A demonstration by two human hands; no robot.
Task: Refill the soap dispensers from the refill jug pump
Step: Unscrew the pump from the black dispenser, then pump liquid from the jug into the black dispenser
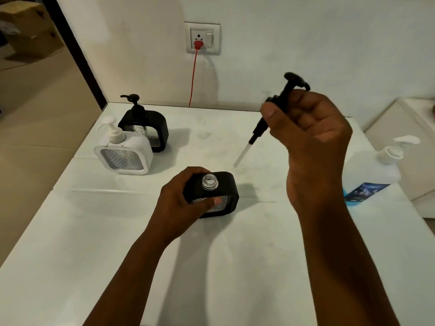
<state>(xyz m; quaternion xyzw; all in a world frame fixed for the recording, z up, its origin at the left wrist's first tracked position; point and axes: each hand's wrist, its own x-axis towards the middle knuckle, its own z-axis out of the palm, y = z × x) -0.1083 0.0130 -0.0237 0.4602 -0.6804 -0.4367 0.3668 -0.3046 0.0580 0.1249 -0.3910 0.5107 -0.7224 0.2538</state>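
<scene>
Head view: my left hand [181, 203] has its grip curled round the black dispenser [217, 196] upright on the desk [94, 243], neck uncapped. My right hand [308, 128], raised above, pinches the removed black pump [280, 100], tube slanting down-left. Farther right stands the refill jug [372, 175]; far left, white dispenser [124, 154] before another black one [146, 125].

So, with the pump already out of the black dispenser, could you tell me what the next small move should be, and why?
Probably set the black pump down on the table. The right hand holds it in the air, while the left hand steadies the open black dispenser, its neck uncapped. The right hand must be free to bring over the refill jug.
</scene>
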